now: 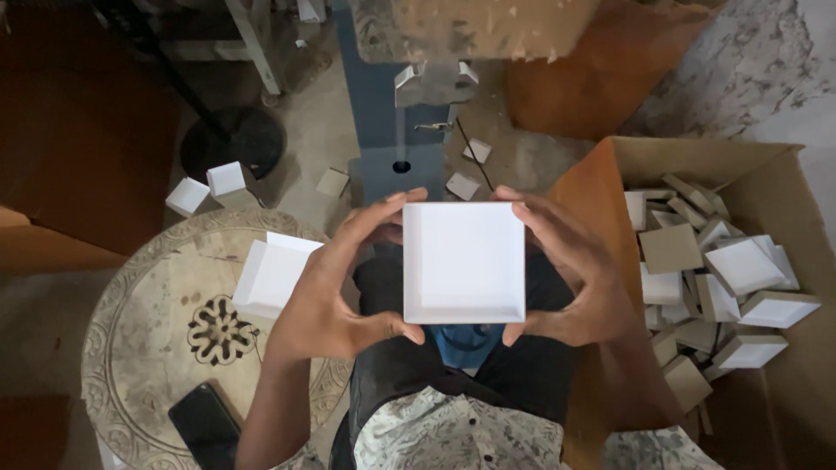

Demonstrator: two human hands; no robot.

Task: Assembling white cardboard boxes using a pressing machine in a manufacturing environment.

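Rough concrete floor [313,139], round patterned table [148,348] left, carton [766,165] of trays right; my left hand [326,296] and right hand [579,278] fingers pinch a white tray [463,261]

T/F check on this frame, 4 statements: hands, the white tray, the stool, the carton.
1. Both hands hold the square white tray: left hand, right hand, white tray. True.
2. The tray's open side faces away from the camera. False: its inner face and raised rim face the camera.
3. The cardboard carton on the person's right holds many similar trays. True.
4. The round patterned stool bears nothing. False: a stack of white trays and a dark phone lie on it.
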